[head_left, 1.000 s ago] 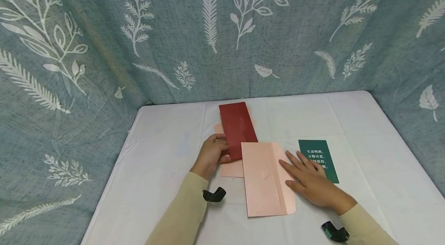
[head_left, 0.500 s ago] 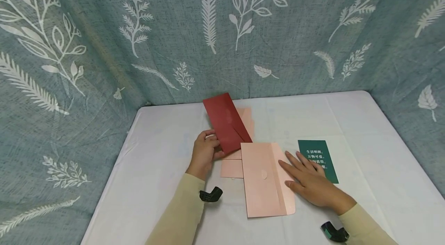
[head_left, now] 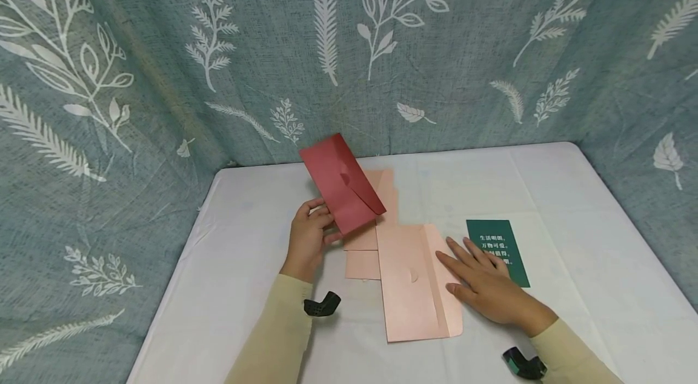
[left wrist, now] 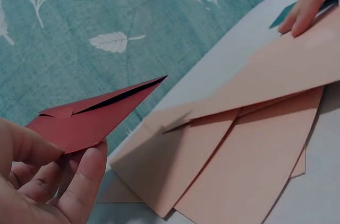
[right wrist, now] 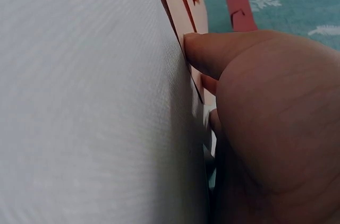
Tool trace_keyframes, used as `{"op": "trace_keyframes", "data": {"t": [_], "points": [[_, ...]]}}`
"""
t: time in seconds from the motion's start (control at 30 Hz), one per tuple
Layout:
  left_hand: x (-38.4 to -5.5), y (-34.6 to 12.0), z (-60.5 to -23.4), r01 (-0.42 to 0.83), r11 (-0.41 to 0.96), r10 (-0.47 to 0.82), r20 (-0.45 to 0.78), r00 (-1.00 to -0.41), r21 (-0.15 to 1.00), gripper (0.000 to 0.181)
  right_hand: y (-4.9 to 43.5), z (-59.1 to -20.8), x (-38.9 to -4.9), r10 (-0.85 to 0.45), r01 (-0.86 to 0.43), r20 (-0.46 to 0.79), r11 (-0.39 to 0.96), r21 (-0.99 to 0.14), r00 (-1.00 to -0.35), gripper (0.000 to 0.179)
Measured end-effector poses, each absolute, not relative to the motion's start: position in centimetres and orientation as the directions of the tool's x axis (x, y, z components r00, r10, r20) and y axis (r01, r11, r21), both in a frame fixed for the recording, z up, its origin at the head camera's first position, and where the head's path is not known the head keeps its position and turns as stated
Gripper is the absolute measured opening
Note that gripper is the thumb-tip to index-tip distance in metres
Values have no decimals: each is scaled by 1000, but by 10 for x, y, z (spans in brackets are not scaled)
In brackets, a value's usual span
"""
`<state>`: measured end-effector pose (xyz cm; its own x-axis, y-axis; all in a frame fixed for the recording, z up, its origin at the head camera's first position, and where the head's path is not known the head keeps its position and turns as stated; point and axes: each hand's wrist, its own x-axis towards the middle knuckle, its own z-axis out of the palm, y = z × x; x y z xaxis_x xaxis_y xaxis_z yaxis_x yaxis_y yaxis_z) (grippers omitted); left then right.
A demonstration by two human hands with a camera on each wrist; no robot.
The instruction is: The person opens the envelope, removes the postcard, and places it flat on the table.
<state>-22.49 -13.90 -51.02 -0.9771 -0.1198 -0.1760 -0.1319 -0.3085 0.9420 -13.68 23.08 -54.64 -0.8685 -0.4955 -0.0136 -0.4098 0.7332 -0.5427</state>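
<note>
My left hand pinches a red envelope by its near left edge, thumb on one face and fingers behind. Raised and tilted over the table, the envelope shows its flap tucked into a slit, with a dark gap along the flap in the left wrist view. Spread out flat, my right hand lies with fingertips on the flap of a pink envelope and other fingers over a dark green card with white lettering. More pink envelopes lie overlapping under and beside that one, partly hidden by the red envelope.
A white cloth covers the table, whose back edge meets a blue-green curtain with white leaf prints. A black device sits by the left wrist, another black device by the right.
My left hand has lifted the red envelope and carried it left and back, tilting it so its flap shows. More of the pink envelopes beneath is uncovered. My right hand has stayed in place.
</note>
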Motion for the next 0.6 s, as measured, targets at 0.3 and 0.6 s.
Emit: {"op": "trace_keyframes", "data": {"t": [0.3,0.6], "points": [[-218,-132,-505,-160,-299,-57,-185,-981,941,37,230,-546,-136,-490,-404,-15,736,-543,-871,65],[-206,-120,-509,-244,-252,116,-221,-968,936,36,230,-545,-135,-486,-406,-10,740,-537,-874,64]]}}
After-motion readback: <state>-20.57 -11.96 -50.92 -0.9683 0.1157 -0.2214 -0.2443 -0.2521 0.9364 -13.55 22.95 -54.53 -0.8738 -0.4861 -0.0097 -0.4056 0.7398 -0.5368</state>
